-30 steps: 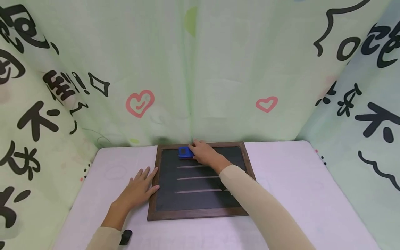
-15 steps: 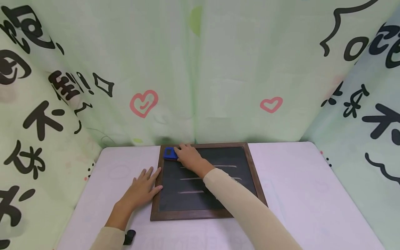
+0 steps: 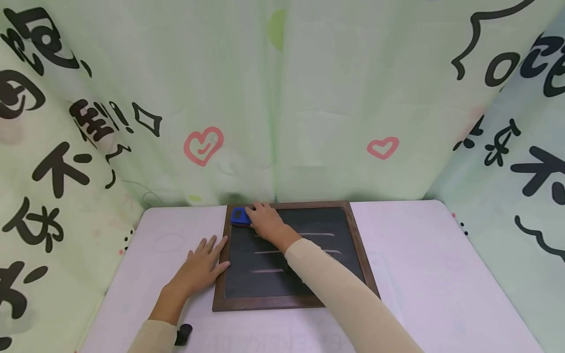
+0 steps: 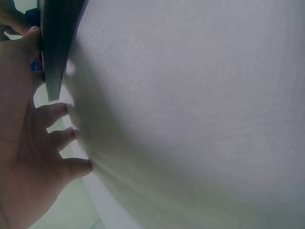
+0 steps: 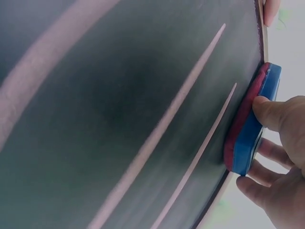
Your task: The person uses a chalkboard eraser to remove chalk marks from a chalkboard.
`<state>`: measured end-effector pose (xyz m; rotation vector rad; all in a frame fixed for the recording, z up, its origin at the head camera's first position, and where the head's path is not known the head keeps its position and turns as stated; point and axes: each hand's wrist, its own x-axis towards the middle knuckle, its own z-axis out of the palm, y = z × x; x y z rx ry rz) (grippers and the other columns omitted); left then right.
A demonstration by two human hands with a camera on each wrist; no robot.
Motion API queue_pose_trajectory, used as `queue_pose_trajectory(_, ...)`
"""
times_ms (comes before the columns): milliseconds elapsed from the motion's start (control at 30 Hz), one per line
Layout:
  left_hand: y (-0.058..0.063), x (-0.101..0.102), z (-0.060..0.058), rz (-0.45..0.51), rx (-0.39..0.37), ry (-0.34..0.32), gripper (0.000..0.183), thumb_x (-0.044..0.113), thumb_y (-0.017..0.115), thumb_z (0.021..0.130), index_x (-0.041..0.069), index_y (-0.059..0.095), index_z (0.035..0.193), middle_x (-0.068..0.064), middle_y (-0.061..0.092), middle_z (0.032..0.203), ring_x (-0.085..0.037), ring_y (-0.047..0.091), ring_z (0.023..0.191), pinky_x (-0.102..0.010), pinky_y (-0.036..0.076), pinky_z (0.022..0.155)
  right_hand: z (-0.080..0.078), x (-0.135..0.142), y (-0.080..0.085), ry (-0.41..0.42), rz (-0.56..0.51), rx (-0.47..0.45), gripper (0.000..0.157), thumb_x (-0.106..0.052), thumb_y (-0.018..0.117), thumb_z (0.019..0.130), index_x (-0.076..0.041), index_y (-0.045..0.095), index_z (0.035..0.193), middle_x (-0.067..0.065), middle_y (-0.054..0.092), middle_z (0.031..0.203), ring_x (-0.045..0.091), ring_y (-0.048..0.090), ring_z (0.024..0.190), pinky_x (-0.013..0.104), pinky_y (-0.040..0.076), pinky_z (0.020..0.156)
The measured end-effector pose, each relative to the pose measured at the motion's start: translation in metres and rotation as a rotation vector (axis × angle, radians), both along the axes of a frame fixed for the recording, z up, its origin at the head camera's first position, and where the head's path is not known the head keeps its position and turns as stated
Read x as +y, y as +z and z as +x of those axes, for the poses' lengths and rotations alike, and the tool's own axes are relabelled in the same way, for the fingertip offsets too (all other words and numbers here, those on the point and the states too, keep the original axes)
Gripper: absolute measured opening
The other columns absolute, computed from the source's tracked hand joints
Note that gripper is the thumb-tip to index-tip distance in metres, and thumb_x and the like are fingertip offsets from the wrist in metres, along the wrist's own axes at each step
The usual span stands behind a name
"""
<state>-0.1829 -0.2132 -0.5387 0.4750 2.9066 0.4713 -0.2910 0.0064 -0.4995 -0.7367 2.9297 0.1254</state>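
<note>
A small chalkboard [image 3: 251,287] in a brown wooden frame lies on the table, with three pale chalk lines [image 3: 320,234] across it. At its far left corner my right hand [image 3: 269,223] grips a blue board eraser [image 3: 240,216]. The right wrist view shows the thumb on one side of the eraser [image 5: 262,112], fingers on the other, and its dark red felt [image 5: 238,121] against the board. My left hand [image 3: 200,267] is spread beside the frame's left edge; thumb and forefinger touch the wood [image 4: 56,62], the other fingertips rest on the tabletop.
The white-covered table [image 3: 423,274] extends on both sides of the board. A pale green curtain [image 3: 318,122] with hearts and black lettering hangs right behind it and at both sides. A black device [image 3: 183,335] sits at my left wrist.
My right hand has slid the eraser leftward along the board's top edge to the left corner, where it has stayed the last half second. My left hand keeps its place at the frame.
</note>
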Motion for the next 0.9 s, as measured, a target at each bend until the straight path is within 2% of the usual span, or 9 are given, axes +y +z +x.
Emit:
queue_pose_trajectory(433, 0.0, 0.001, 0.0, 0.008, 0.007, -0.004, 0.071, 0.047, 0.054, 0.106, 0.015, 0.029, 0.165, -0.025, 0.029, 0.167, -0.054, 0.025, 0.152, -0.081, 0.027, 0.109, -0.001, 0.025, 0.001, -0.044, -0.046, -0.05, 0.057, -0.035, 0.06, 0.105, -0.02, 0.045, 0.158, 0.013, 0.048, 0.152, 0.034, 0.053, 0.135, 0.042, 0.054, 0.104)
queue_pose_trajectory(733, 0.0, 0.0, 0.0, 0.01, 0.025, -0.011, 0.071, 0.045, 0.055, 0.105, 0.014, 0.03, 0.164, -0.026, 0.031, 0.166, -0.055, 0.026, 0.151, -0.081, 0.028, 0.108, -0.004, 0.067, 0.002, -0.055, -0.127, -0.12, 0.058, -0.027, 0.065, 0.103, -0.015, 0.046, 0.157, 0.017, 0.048, 0.152, 0.038, 0.052, 0.137, 0.048, 0.047, 0.111)
queue_pose_trajectory(900, -0.001, -0.001, 0.0, 0.013, 0.018, -0.008, 0.072, 0.046, 0.055, 0.105, 0.014, 0.03, 0.164, -0.025, 0.03, 0.166, -0.054, 0.026, 0.152, -0.081, 0.028, 0.108, -0.003, 0.096, 0.002, -0.055, -0.159, -0.136, 0.059, -0.025, 0.065, 0.103, -0.012, 0.045, 0.157, 0.018, 0.05, 0.148, 0.036, 0.053, 0.134, 0.047, 0.048, 0.111)
